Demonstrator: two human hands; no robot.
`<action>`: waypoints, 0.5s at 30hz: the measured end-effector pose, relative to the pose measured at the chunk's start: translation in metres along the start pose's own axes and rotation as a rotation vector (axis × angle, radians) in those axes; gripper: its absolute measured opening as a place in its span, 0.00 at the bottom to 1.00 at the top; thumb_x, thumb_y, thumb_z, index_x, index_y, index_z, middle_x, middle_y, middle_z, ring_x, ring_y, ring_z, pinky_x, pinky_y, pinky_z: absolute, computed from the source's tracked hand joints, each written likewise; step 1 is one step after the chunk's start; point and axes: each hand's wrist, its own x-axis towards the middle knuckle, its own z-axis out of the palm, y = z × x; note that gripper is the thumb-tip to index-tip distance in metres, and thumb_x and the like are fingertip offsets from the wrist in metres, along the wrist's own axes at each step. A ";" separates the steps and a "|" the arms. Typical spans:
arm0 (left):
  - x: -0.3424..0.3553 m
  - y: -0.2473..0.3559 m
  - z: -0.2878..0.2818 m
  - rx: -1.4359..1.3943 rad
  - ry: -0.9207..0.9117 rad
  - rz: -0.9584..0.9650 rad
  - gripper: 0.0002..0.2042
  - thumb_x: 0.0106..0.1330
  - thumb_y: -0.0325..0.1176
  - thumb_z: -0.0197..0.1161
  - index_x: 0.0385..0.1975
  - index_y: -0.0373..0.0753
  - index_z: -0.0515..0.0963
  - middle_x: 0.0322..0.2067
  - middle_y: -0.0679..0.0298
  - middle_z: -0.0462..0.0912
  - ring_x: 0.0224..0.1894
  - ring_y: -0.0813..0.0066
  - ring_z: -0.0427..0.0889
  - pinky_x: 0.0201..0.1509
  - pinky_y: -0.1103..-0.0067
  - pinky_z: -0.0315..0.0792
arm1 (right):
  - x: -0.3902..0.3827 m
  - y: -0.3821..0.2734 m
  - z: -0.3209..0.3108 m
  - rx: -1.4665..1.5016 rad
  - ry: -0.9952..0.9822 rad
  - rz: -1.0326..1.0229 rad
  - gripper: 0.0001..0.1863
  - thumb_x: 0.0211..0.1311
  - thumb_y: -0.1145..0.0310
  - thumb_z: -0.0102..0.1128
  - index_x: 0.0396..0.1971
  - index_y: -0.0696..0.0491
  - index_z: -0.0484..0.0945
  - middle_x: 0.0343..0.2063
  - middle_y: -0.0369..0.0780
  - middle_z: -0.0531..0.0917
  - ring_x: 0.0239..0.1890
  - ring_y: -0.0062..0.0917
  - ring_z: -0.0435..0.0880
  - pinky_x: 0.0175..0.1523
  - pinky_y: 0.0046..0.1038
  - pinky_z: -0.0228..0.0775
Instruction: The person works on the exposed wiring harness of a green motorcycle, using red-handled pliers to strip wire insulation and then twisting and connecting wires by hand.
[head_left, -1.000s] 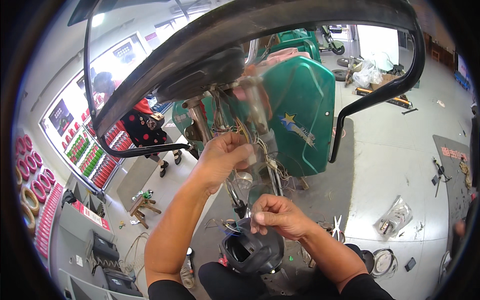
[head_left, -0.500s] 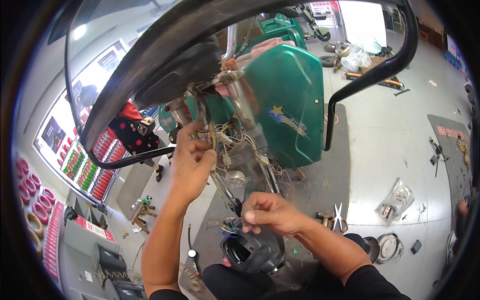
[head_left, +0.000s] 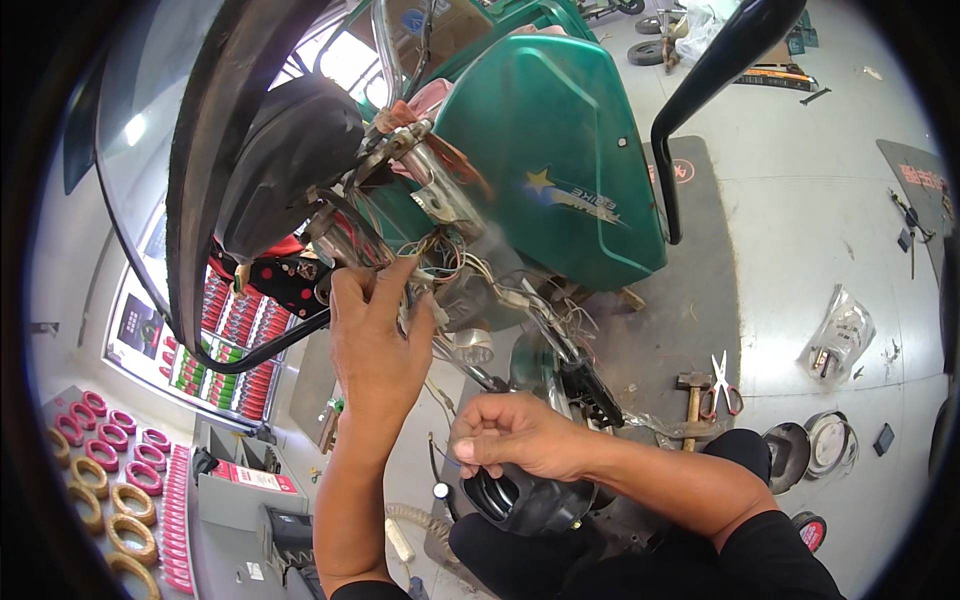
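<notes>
In front of me stands a green electric bike's front end, its body panel (head_left: 560,170) bearing a star decal. A loose bundle of colored wires (head_left: 445,258) hangs out below the metal fork tubes. My left hand (head_left: 380,335) is closed at the left side of this bundle, thumb and fingers pinching in among the wires; its exact grip is partly hidden. Lower down, my right hand (head_left: 520,435) is closed in a pinch, with a thin blue wire end showing by its fingertips. Just beneath it is a black plastic housing (head_left: 525,505) with an opening.
A black bar (head_left: 675,150) and a clear windshield (head_left: 135,150) frame the bike. On the floor at right lie a hammer (head_left: 692,405), scissors (head_left: 720,390), a plastic bag (head_left: 838,335) and a round metal part (head_left: 828,445). A person in dotted clothing (head_left: 285,280) is behind.
My view has turned, so the bike sits further left and higher. My left hand stays at the wires with its fingers drawn closer together. My right hand remains pinched above the black housing.
</notes>
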 end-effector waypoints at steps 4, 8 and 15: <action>0.011 0.001 0.002 0.327 0.088 0.323 0.24 0.58 0.28 0.71 0.58 0.46 0.82 0.62 0.58 0.76 0.68 0.54 0.71 0.67 0.56 0.63 | -0.001 -0.007 -0.003 -0.034 0.028 -0.018 0.10 0.75 0.64 0.67 0.41 0.56 0.80 0.31 0.35 0.85 0.34 0.15 0.83 0.36 0.19 0.72; 0.017 -0.006 0.002 0.419 -0.002 0.403 0.26 0.56 0.22 0.67 0.58 0.45 0.82 0.68 0.56 0.74 0.74 0.50 0.66 0.74 0.55 0.58 | -0.004 -0.012 -0.010 -0.010 0.012 -0.010 0.10 0.75 0.64 0.68 0.42 0.55 0.80 0.36 0.36 0.85 0.40 0.19 0.86 0.38 0.21 0.74; 0.010 -0.012 -0.017 0.334 0.011 0.330 0.28 0.55 0.18 0.63 0.60 0.44 0.82 0.66 0.55 0.77 0.72 0.49 0.70 0.73 0.56 0.60 | -0.006 -0.012 -0.003 -0.047 0.040 0.024 0.09 0.75 0.65 0.67 0.42 0.55 0.80 0.38 0.37 0.85 0.41 0.19 0.86 0.38 0.21 0.75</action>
